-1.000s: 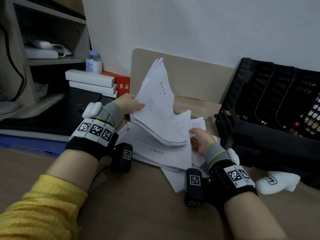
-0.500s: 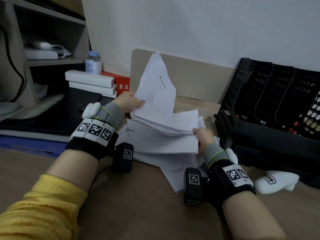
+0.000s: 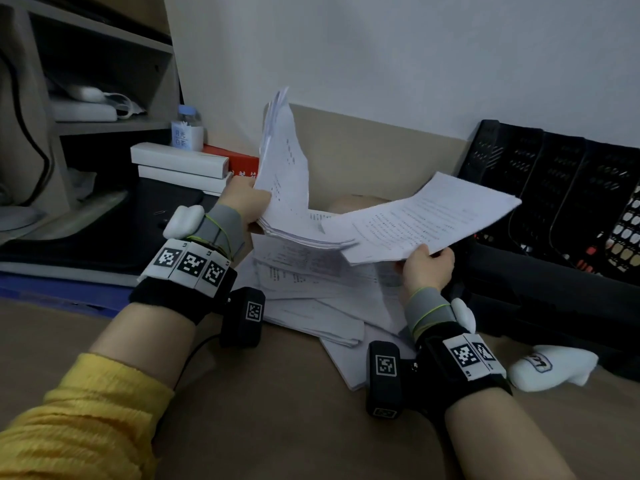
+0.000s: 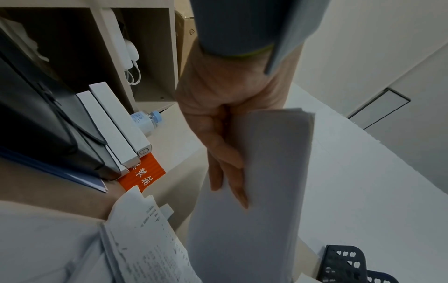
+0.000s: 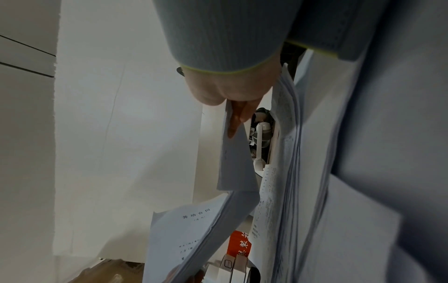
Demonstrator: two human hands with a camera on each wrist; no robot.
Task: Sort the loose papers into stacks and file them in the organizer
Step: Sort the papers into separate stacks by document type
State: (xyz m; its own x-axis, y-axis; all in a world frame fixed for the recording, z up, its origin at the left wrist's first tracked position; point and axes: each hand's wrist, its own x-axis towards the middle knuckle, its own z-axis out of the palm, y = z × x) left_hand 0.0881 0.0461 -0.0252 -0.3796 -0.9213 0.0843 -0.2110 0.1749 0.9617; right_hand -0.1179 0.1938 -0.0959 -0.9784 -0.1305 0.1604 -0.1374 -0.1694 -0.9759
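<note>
The black organizer [image 3: 554, 202] stands to your right against the wall, past the loose pile [image 3: 311, 289] on the desk, so your right hand [image 3: 427, 268], pinching one sheet [image 3: 422, 220] lengthwise toward it, is nearer than your left hand [image 3: 242, 202], which grips the upright stack [image 3: 284, 174].

papers [image 3: 415, 223]: matt white paper | organizer [image 3: 554, 188]: black perforated plastic | table [image 3: 277, 410]: smooth tan wood-look

The left hand [image 4: 225, 118] grips a sheaf of papers [image 4: 261, 172] beside white boxes [image 4: 114, 124].
</note>
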